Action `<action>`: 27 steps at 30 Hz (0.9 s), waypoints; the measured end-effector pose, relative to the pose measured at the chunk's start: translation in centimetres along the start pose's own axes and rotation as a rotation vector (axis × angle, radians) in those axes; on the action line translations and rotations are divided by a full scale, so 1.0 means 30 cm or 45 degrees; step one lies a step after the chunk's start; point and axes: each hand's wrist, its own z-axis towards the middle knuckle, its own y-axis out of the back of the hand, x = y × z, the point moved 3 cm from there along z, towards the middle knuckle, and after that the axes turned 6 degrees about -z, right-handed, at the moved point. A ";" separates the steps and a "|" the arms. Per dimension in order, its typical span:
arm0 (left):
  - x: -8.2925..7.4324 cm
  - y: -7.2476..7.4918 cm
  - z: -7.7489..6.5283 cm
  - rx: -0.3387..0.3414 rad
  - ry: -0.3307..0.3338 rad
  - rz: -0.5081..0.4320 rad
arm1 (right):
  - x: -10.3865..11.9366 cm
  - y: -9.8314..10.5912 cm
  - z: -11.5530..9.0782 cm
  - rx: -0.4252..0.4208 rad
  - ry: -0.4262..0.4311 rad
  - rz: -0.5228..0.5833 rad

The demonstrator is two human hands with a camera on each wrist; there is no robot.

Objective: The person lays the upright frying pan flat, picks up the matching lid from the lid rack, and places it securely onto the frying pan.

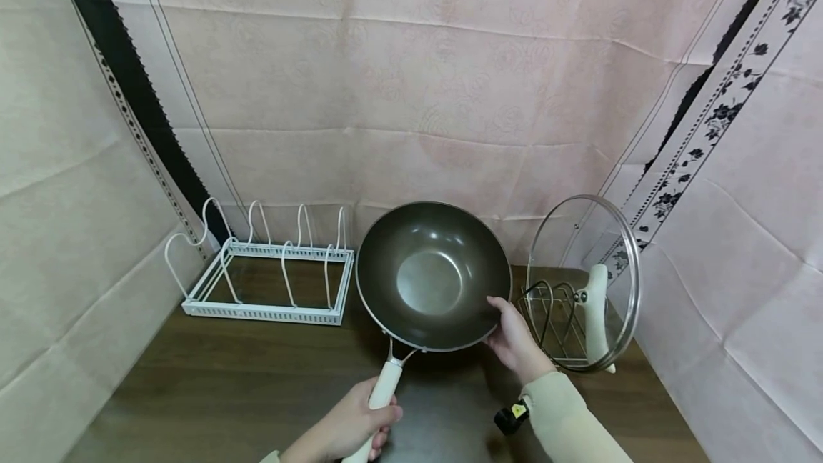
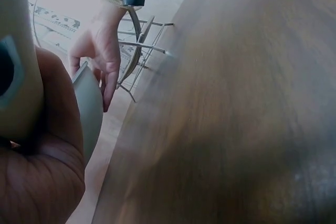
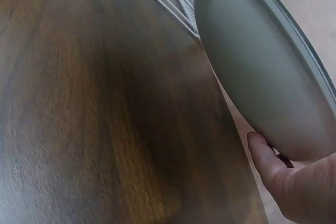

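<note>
A dark-coated wok [image 1: 431,277] with a cream handle [image 1: 386,383] is lifted and tilted, its inside facing the head camera. My left hand [image 1: 356,416] grips the handle, thumb across it. At the wok's right edge, my right hand [image 1: 514,341] holds the rim, its thumb over the inner side and the other fingers behind. The right wrist view shows the pale grey-green underside [image 3: 262,72] above the tabletop, with fingers [image 3: 268,163] against its lower part. In the left wrist view, the near hand [image 2: 42,182] wraps the handle, and the wok's edge [image 2: 90,111] meets the other hand.
A white rack [image 1: 270,313] with upright loops stands left of the wok. To the right, a glass lid [image 1: 559,234] with a cream handle [image 1: 596,313] leans upright in a dark wire rack [image 1: 546,320]. Cloth walls [image 1: 411,91] enclose the brown wooden table [image 1: 212,384] behind and at both sides.
</note>
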 end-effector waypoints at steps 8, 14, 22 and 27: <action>0.003 0.012 -0.010 0.010 -0.007 0.029 | 0.021 0.037 -0.001 -0.040 0.087 -0.062; 0.004 0.013 -0.014 0.025 -0.025 0.033 | 0.059 0.067 -0.007 -0.231 0.276 -0.454; 0.004 0.017 -0.024 0.041 -0.032 0.069 | 0.067 0.088 -0.015 -0.208 0.297 -0.524; 0.001 0.025 -0.026 0.027 -0.020 0.076 | 0.076 0.080 -0.024 -0.196 0.337 -0.517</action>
